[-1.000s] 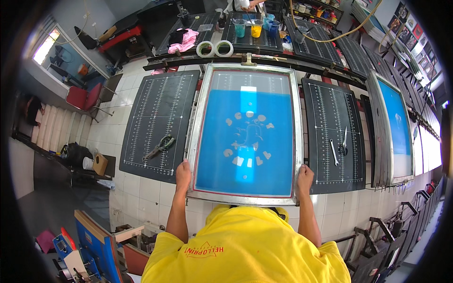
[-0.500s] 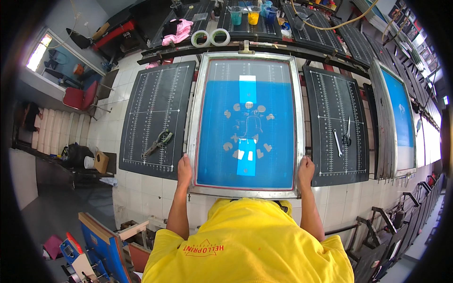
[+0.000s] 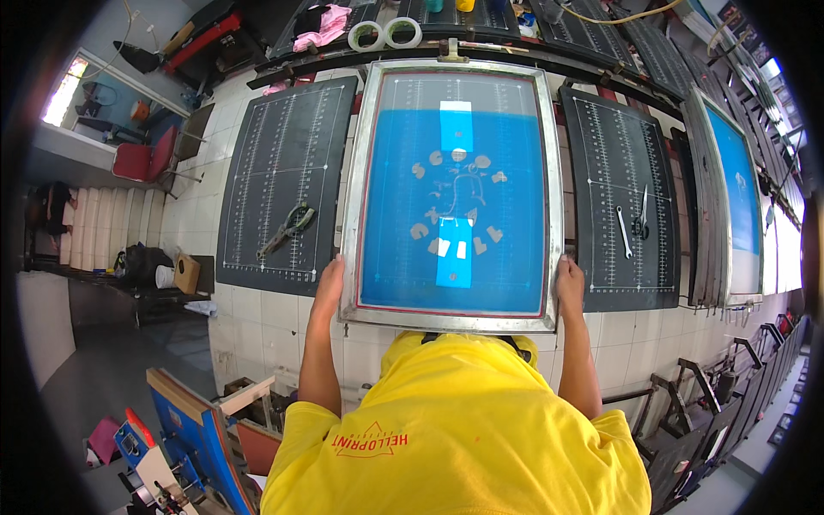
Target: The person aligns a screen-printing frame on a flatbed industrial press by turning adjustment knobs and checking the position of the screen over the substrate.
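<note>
Screen of blue-coated mesh in a rectangular silver metal frame sits centrally, directly ahead of the person in the yellow shirt; near edge faces the torso, far edge meets a metal clamp. Left hand is at the left side rail, close to the near corner; right hand mirrors it on the right rail. Fingers of both appear closed on the metal edges, tips mostly hidden. Mesh carries pale patches in a rough ring around a line drawing; bright strips look like reflected light. White grid lines show through from below; contact between mesh and that surface cannot be judged. Left: black grid-marked board bearing a green-handled tool, kind unclear. Right: matching black board with silver wrench and black-handled scissors. Handling note (judgement): keep the two grips opposite and level, share load equally, stay on metal rather than mesh, and apply force evenly, since one-sided effort could twist the rim against the clamp.
</note>
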Motion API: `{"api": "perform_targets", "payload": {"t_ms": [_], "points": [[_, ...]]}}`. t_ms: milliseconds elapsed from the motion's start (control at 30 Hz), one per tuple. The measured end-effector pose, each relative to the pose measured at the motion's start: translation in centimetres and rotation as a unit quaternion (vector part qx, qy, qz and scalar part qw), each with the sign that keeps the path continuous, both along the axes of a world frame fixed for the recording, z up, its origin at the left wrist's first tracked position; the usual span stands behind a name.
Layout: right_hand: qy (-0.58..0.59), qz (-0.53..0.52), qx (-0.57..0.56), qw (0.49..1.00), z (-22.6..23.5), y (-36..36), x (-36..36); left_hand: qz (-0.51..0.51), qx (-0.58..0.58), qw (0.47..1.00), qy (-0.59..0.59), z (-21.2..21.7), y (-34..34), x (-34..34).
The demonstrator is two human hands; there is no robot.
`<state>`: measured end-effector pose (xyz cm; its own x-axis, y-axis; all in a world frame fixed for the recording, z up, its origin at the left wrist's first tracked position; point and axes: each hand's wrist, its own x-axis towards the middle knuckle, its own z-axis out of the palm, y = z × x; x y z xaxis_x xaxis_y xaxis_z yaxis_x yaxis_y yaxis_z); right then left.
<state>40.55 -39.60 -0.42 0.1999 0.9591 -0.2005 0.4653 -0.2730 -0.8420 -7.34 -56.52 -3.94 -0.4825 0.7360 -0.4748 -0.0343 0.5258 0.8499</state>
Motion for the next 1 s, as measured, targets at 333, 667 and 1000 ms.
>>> {"api": "perform_targets", "payload": {"t_ms": [333,667,1000], "points": [[0.030,-0.043,-0.039,0.998,2.6,-0.7,-0.6,0.007,0.024,0.966,0.256,3.3,0.8,3.6],[0.004,-0.040,-0.001,0.999,1.8,-0.3,-0.1,0.011,0.004,0.974,0.228,3.0,1.0,3.6],[0.002,-0.025,0.012,1.000,1.1,-0.1,-1.0,-0.007,-0.025,0.987,0.160,3.1,0.2,1.4]]}}
